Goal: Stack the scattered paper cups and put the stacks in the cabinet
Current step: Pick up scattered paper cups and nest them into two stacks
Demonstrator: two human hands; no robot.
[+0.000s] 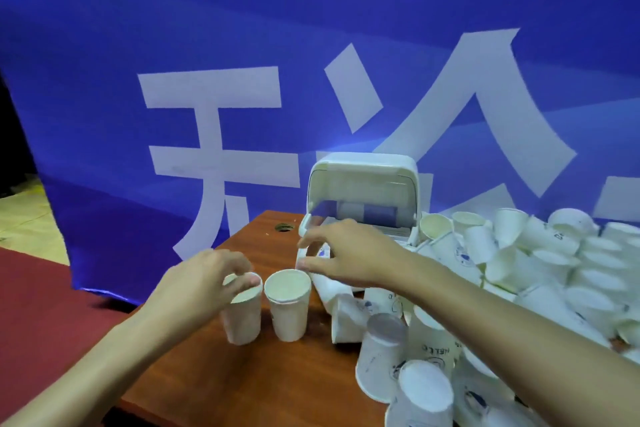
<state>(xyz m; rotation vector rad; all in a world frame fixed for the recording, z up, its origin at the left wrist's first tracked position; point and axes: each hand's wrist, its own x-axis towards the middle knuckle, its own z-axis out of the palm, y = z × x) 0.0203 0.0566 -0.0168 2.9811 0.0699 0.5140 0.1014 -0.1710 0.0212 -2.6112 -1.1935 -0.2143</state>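
Grip, left hand (204, 284): upright white paper cup (242, 317) is held at its rim.
Grip, right hand (349, 253): tilted white paper cup (327, 288) is pinched, centre frame.

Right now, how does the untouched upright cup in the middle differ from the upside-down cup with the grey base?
The upright cup stands mouth up; the upside-down cup shows its base. The upright cup stands on bare table; the upside-down cup sits tilted in the pile. Both are white paper cups.
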